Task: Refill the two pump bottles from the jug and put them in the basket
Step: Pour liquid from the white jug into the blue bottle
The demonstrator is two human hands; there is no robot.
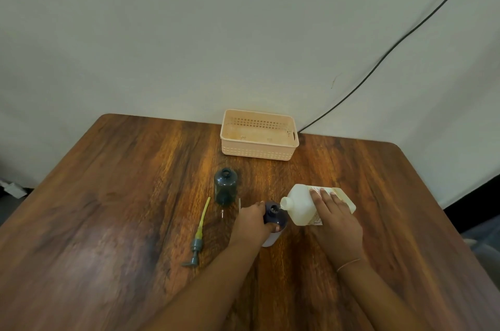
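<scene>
The white jug [303, 204] is tipped nearly flat over the wooden table [135, 195], on the near side of the peach basket [258, 135] and a little to its right, its spout touching the mouth of the dark pump bottle [274, 215] being filled. The right hand [335, 219] is wrapped over the jug's labelled flank, and the left hand [251, 222] is closed round the bottle's shoulder to steady it. Judged from its stiff translucent wall and the pale liquid showing inside, the jug should handle as rigid and fairly light, best gripped across its broad middle as now; any drip would make it slippery. The held bottle is narrow-necked, so the pour wants care (how full it is cannot be told through the dark plastic). The second bottle [225, 185] stands open between the basket and the hands, looking empty or nearly so. A pump head [198, 236] with its yellowish tube lies left of the bottles. Nothing is in the basket.
</scene>
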